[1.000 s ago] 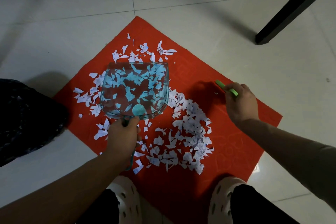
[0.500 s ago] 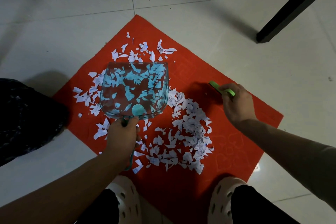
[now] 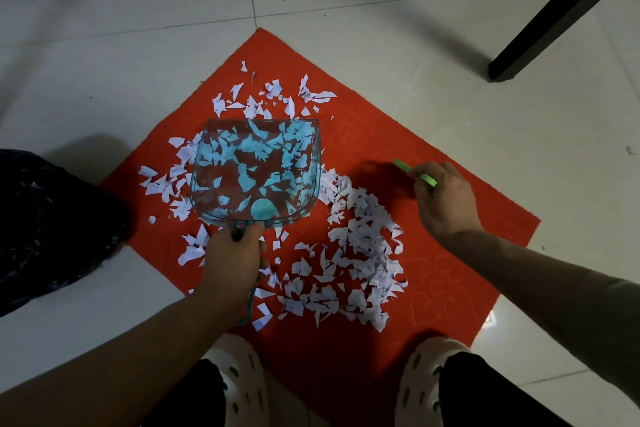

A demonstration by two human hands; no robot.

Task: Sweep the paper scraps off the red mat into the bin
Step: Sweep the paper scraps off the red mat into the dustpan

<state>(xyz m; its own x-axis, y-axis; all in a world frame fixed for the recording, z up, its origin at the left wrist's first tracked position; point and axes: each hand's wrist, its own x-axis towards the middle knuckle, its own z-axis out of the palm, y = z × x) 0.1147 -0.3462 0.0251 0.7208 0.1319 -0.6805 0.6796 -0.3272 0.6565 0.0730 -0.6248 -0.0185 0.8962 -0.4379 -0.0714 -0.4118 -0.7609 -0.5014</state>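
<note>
A red mat (image 3: 478, 218) lies on the tiled floor, strewn with white paper scraps (image 3: 363, 253). My left hand (image 3: 233, 260) grips the handle of a clear teal dustpan (image 3: 254, 172) held over the mat's left-centre; scraps show through it and look blue. To the right, my right hand (image 3: 445, 199) is closed on a green brush handle (image 3: 414, 173), with the brush head hidden in shadow just right of the scrap pile. A bin lined with a black bag (image 3: 45, 229) stands at the mat's left edge.
A dark table leg (image 3: 554, 14) slants down to the floor at the upper right. My two feet in pale clogs (image 3: 239, 388) stand at the mat's near corner. Pale floor tiles surround the mat.
My right hand with the green brush has slid a little left, closer to the scrap pile. The dustpan and left hand have hardly moved.
</note>
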